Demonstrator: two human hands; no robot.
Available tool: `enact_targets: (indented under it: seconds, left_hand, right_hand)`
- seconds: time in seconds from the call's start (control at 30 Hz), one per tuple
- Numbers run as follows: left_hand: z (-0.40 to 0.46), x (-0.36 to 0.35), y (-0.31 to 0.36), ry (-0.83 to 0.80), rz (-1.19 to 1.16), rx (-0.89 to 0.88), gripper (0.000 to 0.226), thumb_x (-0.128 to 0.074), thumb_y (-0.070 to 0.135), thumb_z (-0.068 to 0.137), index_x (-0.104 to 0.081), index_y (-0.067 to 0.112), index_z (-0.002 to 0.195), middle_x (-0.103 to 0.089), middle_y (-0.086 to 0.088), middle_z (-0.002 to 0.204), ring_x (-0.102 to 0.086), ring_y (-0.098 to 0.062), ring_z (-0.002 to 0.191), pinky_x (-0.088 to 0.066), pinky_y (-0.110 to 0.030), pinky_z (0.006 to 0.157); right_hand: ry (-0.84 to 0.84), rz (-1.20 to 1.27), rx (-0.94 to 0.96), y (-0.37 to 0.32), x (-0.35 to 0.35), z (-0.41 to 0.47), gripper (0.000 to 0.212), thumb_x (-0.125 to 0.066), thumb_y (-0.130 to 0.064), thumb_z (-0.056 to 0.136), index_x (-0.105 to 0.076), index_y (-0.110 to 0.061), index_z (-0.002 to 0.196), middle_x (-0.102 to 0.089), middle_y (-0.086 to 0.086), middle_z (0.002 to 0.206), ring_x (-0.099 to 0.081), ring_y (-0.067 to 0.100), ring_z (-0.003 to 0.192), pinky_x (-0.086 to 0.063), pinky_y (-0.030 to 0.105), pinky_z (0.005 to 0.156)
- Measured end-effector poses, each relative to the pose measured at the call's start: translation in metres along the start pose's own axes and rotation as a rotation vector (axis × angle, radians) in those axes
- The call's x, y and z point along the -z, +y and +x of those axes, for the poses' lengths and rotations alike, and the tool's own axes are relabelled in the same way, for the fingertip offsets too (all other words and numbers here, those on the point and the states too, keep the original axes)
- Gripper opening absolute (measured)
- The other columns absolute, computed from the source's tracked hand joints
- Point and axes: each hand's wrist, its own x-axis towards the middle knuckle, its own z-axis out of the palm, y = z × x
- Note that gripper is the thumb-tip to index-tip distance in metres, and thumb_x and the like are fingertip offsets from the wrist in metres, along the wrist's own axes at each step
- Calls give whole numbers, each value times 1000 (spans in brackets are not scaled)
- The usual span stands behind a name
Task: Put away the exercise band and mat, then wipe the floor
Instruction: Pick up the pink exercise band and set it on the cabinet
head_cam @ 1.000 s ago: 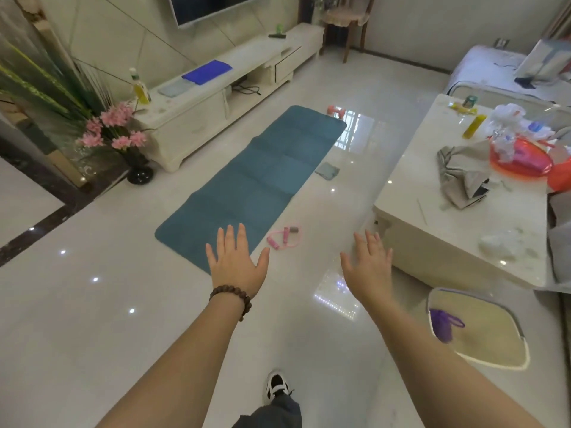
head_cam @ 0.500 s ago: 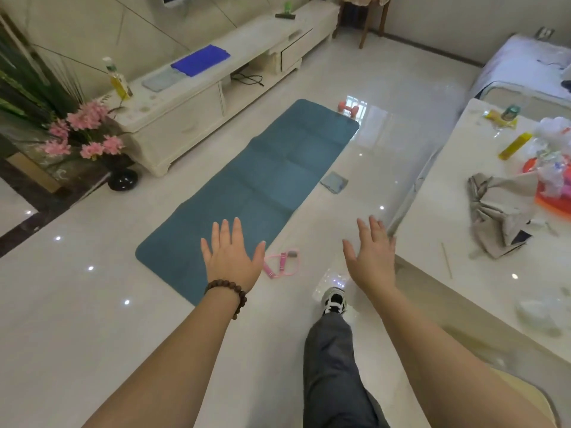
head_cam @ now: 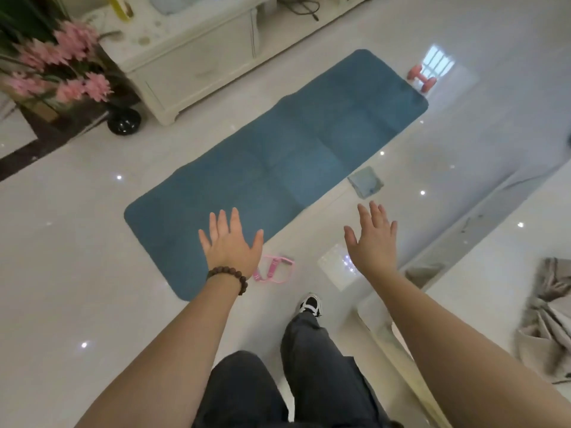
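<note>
Across the whole frame spreads a glossy white floor (head_cam: 77, 273), dotted with small reflected lights. On it, running from lower left of centre up toward the upper right, lies a teal mat (head_cam: 287, 162), unrolled and flat, with fold creases showing. Along the top edge stands a white cabinet (head_cam: 197, 66), and at the right edge a pale table (head_cam: 506, 242) carries a crumpled grey cloth (head_cam: 547, 319).

At the upper left, pink flowers (head_cam: 68, 66) lean over a black pot (head_cam: 124, 121) that sits on the floor just beside the cabinet's corner. At the bottom centre, dark trousers (head_cam: 309, 381) end in a black-and-white shoe (head_cam: 311, 304) planted on the floor near the mat's near corner.

Both arms reach forward into the middle of the frame. The left hand (head_cam: 230, 242) is spread flat, fingers straight, holding nothing, seen over the mat's near end; a bead bracelet (head_cam: 230, 278) circles its wrist. The right hand (head_cam: 372, 239) is likewise spread and empty, above bare floor.

Just right of the left wrist, a pink band (head_cam: 275, 269) lies on the floor beside the mat's edge. A small grey rag (head_cam: 366, 183) lies against the mat's long right edge, and a pink dumbbell (head_cam: 421, 80) rests beyond the mat's far corner.
</note>
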Motion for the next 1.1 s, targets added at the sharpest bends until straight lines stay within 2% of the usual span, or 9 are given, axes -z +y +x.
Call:
enact_targets:
  seconds: [0.13, 0.27, 0.47, 0.67, 0.8, 0.93, 1.03, 1.1]
  left_hand:
    - [28, -41, 1, -70, -59, 89, 71, -37, 56, 94, -18, 19, 151, -14, -7, 160, 1, -23, 148, -2, -49, 118]
    - [56, -121, -14, -190, -114, 182, 70, -40, 55, 93, -21, 19, 150, -16, -8, 158, -3, -23, 147, -6, -46, 118]
    - [102, -307, -47, -383, -174, 256, 72, -45, 51, 92, -16, 22, 151, -19, -10, 155, -11, -26, 145, -14, -42, 117]
    - [162, -489, -71, -455, -246, 282, 71, -50, 49, 91, -22, 19, 149, -24, -9, 153, -20, -27, 142, -23, -43, 115]
    - [192, -579, -75, -418, -283, 211, 61, -58, 43, 88, -34, 23, 140, -37, -4, 143, -32, -25, 134, -30, -41, 111]
    - [209, -611, -79, -342, -267, 194, 35, -53, 38, 92, -49, 24, 124, -56, -2, 119, -51, -23, 111, -38, -37, 98]
    - [207, -610, -87, -215, -271, 296, 31, -52, 39, 91, -54, 17, 112, -57, -4, 113, -51, -24, 106, -40, -36, 92]
    - [206, -608, -95, -126, -275, 413, 40, -58, 36, 87, -52, 11, 117, -52, -11, 119, -48, -30, 112, -40, -40, 95]
  right_hand:
    - [-93, 5, 54, -4, -31, 44, 57, -35, -41, 99, -22, -18, 149, -10, 5, 159, 0, 21, 147, 0, 45, 119]
    - [-184, -25, 107, -3, -100, 77, 56, -36, -40, 99, -22, -20, 149, -10, 3, 159, -1, 20, 147, 0, 44, 119]
    - [-278, -52, 148, 16, -254, 133, 57, -37, -40, 97, -24, -20, 149, -10, 3, 159, 1, 18, 147, 1, 42, 119]
    - [-306, -47, 190, 44, -412, 178, 56, -42, -36, 96, -29, -18, 147, -16, 5, 158, -4, 20, 147, -3, 44, 118]
    - [-312, -47, 208, 61, -485, 201, 54, -45, -34, 96, -32, -18, 146, -19, 6, 157, -8, 21, 146, -6, 46, 118]
    - [-302, -2, 219, 67, -515, 214, 53, -49, -30, 94, -36, -15, 144, -24, 8, 155, -12, 22, 146, -8, 46, 117]
    - [-297, 3, 233, 66, -515, 221, 53, -49, -29, 94, -36, -14, 143, -25, 8, 155, -13, 22, 146, -7, 46, 117]
    - [-298, 3, 238, 61, -513, 225, 52, -48, -29, 95, -36, -14, 143, -25, 8, 155, -12, 22, 146, -8, 46, 117]
